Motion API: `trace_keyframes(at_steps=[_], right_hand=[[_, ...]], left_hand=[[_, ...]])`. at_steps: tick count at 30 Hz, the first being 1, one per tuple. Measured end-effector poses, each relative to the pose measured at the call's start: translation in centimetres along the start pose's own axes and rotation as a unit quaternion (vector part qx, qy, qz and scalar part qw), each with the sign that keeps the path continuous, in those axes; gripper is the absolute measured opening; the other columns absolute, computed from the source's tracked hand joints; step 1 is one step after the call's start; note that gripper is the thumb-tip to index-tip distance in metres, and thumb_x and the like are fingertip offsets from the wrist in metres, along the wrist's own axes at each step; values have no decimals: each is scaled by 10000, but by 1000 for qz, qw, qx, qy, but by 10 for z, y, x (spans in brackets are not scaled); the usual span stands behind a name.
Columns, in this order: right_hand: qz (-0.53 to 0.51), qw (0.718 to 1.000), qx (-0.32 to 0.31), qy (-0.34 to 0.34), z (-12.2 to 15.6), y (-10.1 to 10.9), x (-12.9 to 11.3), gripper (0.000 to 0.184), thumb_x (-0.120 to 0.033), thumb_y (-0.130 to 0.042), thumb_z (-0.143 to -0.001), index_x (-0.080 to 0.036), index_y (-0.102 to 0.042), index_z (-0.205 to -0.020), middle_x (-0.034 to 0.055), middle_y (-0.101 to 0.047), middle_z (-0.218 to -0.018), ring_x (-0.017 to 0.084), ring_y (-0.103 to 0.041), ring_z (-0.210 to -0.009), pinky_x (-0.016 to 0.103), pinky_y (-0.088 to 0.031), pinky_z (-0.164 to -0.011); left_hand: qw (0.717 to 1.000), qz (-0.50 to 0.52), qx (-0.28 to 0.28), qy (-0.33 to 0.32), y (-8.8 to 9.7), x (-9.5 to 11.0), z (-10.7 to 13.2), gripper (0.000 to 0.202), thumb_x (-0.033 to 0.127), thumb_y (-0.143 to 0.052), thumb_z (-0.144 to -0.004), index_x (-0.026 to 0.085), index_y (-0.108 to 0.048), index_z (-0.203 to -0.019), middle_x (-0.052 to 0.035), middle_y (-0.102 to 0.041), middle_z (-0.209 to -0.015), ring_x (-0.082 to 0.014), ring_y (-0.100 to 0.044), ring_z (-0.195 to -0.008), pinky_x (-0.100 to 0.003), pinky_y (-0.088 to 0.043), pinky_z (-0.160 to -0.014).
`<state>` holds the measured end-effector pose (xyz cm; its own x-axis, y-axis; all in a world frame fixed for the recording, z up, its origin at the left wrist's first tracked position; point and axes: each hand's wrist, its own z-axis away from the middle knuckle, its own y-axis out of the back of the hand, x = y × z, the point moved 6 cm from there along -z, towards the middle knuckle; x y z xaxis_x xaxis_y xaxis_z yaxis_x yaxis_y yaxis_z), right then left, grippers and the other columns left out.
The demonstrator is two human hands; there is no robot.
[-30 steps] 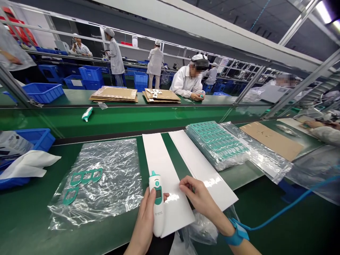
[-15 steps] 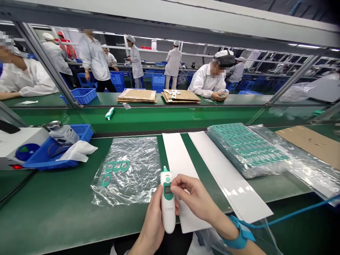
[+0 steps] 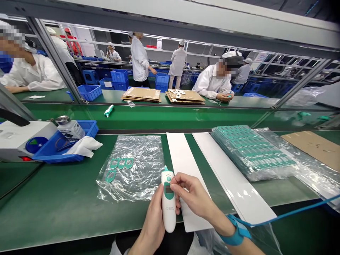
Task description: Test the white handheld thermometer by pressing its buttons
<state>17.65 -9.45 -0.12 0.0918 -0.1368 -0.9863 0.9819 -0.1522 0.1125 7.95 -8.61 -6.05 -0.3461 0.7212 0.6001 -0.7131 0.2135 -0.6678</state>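
A white and green ear thermometer (image 3: 169, 212) stands upright in front of me, its green probe tip pointing away. My left hand (image 3: 153, 221) is wrapped round its lower body. At the right edge of its small grey screen, the thumb and forefinger of my right hand (image 3: 195, 194) are pinched together; whatever is between them is too small to make out. A blue wrist strap (image 3: 235, 232) circles my right wrist. Left of the hands, a clear plastic bag (image 3: 143, 170) lies flat with several green frame-shaped pieces (image 3: 121, 163) on it.
White strips (image 3: 228, 173) and a bagged stack of green pieces (image 3: 252, 152) lie to the right. On the left is a blue tray (image 3: 58, 157) with a bottle and white cloth. Another thermometer (image 3: 108, 111) lies on the green conveyor (image 3: 159, 118). A co-worker (image 3: 212, 81) sits opposite.
My view has turned slightly left. Both hands keep nearly the same hold on the thermometer. The thermometer on the conveyor has moved left against its surroundings, and a person behind has walked right.
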Motion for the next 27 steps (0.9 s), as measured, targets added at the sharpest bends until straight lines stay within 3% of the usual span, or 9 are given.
trace_keyframes(at_steps=[18,22,27], right_hand=[[29,999,19,13,1,0,2,168,-318,-563,-881,-179,-548,-788,-42,-520,-638,89,-535,-446,206,-412,-430],[24,1000,12,16,1,-2,4,175,-326,-552,-886,-182,-544,-788,-44,-509,-644,89,-531,-439,204,-407,-413],[56,998,26,31,3,-3,3,117,-290,-539,-893,-194,-551,-828,-41,-522,-672,92,-529,-461,214,-421,-438]], left_hand=[[1000,-6,-23,-11,-6,4,1,393,509,-453,-885,141,-581,-831,-24,-594,-633,-141,-511,-586,-291,-430,-619],[1000,-3,-4,-13,-3,6,4,267,368,-580,-840,160,-573,-1006,-6,-609,-649,-134,-524,-605,-276,-438,-619],[1000,-7,22,-8,1,5,7,383,313,-636,-802,166,-540,-1142,1,-613,-644,-122,-533,-603,-254,-435,-606]])
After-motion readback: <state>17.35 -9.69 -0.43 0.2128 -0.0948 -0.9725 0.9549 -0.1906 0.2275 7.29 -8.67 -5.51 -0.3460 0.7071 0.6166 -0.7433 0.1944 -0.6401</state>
